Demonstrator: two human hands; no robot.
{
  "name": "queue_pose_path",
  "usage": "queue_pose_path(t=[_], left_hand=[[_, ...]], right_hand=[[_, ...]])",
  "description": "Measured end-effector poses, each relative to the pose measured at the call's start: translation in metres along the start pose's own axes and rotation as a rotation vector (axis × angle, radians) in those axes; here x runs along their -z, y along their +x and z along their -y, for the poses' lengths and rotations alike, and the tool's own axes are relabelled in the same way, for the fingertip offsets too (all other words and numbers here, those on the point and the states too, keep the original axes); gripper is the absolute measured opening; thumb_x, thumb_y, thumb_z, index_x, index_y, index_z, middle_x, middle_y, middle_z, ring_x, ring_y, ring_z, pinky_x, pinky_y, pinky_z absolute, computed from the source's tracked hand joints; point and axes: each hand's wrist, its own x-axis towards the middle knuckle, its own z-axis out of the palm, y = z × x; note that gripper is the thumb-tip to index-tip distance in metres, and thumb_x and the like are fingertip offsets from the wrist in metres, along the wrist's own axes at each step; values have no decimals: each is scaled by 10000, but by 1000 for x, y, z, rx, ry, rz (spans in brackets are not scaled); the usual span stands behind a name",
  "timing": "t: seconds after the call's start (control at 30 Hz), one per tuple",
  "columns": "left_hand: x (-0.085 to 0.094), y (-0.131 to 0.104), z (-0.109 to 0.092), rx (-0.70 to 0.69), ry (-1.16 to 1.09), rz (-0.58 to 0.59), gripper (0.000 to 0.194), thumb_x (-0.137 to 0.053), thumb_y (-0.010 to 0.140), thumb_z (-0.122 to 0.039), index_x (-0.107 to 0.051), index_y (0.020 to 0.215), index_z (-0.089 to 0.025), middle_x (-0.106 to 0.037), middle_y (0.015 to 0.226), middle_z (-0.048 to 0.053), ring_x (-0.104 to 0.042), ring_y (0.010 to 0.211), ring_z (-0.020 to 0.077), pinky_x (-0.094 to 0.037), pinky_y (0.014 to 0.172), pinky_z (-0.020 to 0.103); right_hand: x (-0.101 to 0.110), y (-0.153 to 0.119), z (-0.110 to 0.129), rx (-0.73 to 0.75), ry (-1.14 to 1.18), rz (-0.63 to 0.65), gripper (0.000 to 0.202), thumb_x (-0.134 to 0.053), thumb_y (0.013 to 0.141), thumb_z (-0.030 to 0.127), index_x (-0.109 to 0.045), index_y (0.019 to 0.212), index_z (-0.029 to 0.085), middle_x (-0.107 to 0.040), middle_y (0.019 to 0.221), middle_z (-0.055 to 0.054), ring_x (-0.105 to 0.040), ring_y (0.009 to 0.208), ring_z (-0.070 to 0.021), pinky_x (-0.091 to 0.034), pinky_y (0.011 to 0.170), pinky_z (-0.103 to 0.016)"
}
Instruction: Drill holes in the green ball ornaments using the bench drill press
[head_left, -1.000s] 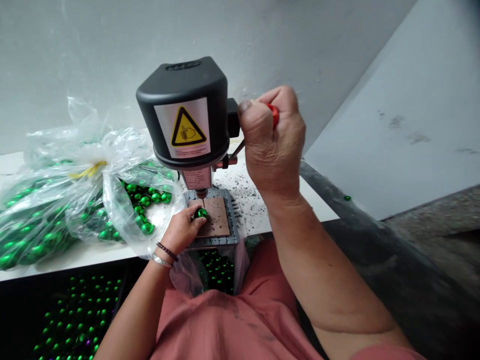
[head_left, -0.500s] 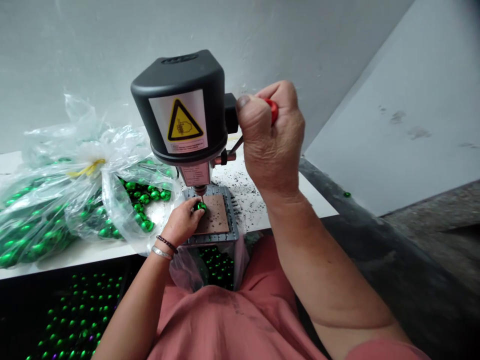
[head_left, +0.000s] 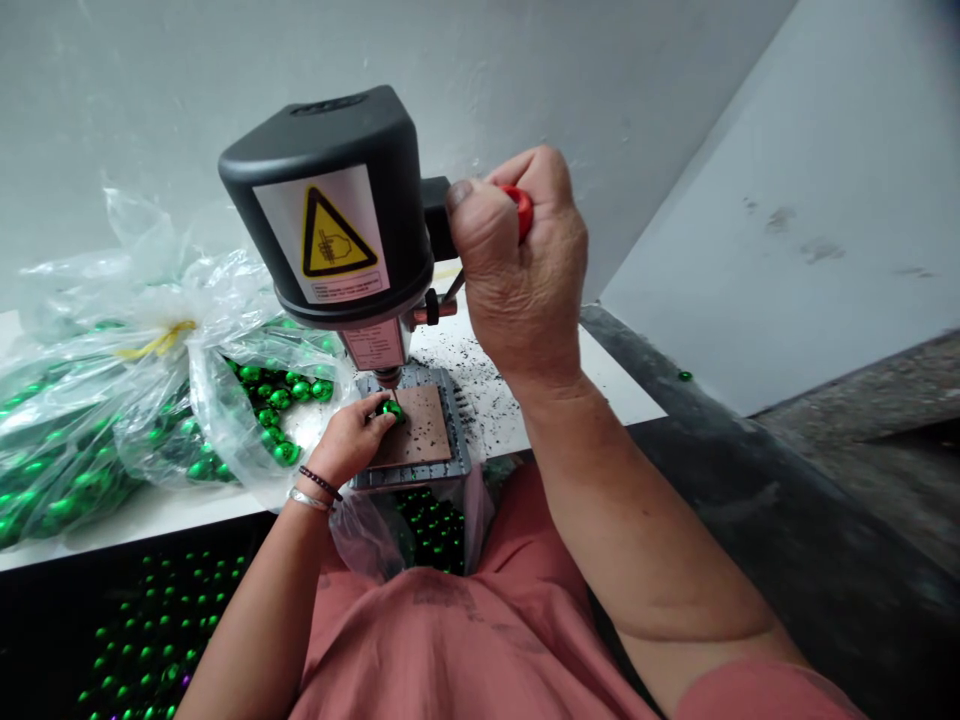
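A black-topped drill press (head_left: 330,210) with a hand-warning label stands on the table. My right hand (head_left: 525,260) is wrapped round its feed lever, whose red knob (head_left: 522,212) shows past the thumb. Low at the press, my left hand (head_left: 351,436) pinches a shiny green ball (head_left: 392,410) on the brown board (head_left: 424,428). The thin drill bit (head_left: 396,395) comes down at the ball; I cannot tell how deep it goes. The board lies on the grey slotted base (head_left: 460,450) of the press.
Clear plastic bags (head_left: 157,400) of green balls, one tied in yellow, lie at the left. Dark shavings litter the white table (head_left: 495,420). Below the table's front edge are more green balls (head_left: 157,630). One stray ball (head_left: 685,376) is on the floor at the right.
The whole view has shifted slightly, so the press and both hands appear a little further left. Both hands keep their grips on the lever and the ball.
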Motion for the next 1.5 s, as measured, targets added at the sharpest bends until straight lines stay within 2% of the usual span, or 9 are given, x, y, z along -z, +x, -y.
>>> queue_pose_path(t=[0.27,0.53,0.63,0.77,0.93,1.1,1.33,1.5], left_hand=[[-7,4,-6,-78,102,10,386,-592,749,-291,-638,1115,-177,-633,1174,72,-584,1059,214,-428,946,312],[-10,6,-4,-31,34,3,385,-613,731,-328,-653,1083,-177,-684,1042,62,-616,936,201,-456,852,304],[-12,6,-2,-7,21,-15,367,-620,714,-345,-660,1049,-200,-677,1058,39,-608,938,188,-446,846,294],[-14,6,-2,-6,40,-28,295,-622,705,-336,-679,973,-227,-695,981,19,-612,874,176,-444,795,277],[-14,4,-3,-12,62,-30,344,-610,717,-320,-663,1047,-240,-683,1023,17,-608,905,188,-444,782,274],[-14,3,-1,-16,71,-26,362,-602,724,-340,-660,1065,-234,-689,999,26,-617,875,194,-452,772,284],[-17,3,1,20,67,-29,435,-601,724,-362,-628,1125,-196,-660,1124,62,-605,984,195,-437,861,283],[-17,3,2,21,54,-36,381,-616,714,-356,-646,1074,-232,-656,1135,31,-605,990,187,-433,853,265]], right_hand=[[-1,0,-1,0,43,-4,260,-482,788,394,-351,668,205,-352,581,48,-330,505,-49,-337,497,-198],[2,-4,1,-6,3,9,248,-502,783,385,-368,686,200,-352,571,56,-344,482,-38,-342,475,-180],[8,-12,2,53,-90,-9,225,-509,778,347,-374,678,196,-336,567,63,-321,490,-28,-355,497,-169],[17,-29,1,158,-224,2,175,-516,746,233,-370,656,195,-320,549,72,-285,486,-23,-350,504,-176],[26,-54,-6,252,-329,-6,104,-502,753,201,-420,688,197,-389,558,59,-324,478,-36,-329,475,-203],[27,-70,-15,253,-339,-22,57,-495,779,227,-458,744,201,-429,569,57,-390,499,-47,-366,483,-201],[24,-81,-25,287,-323,-56,26,-507,777,202,-489,786,185,-511,642,55,-485,566,-37,-436,552,-172],[22,-87,-29,251,-251,-56,53,-498,781,176,-487,833,181,-521,692,39,-523,619,-46,-453,599,-191]])
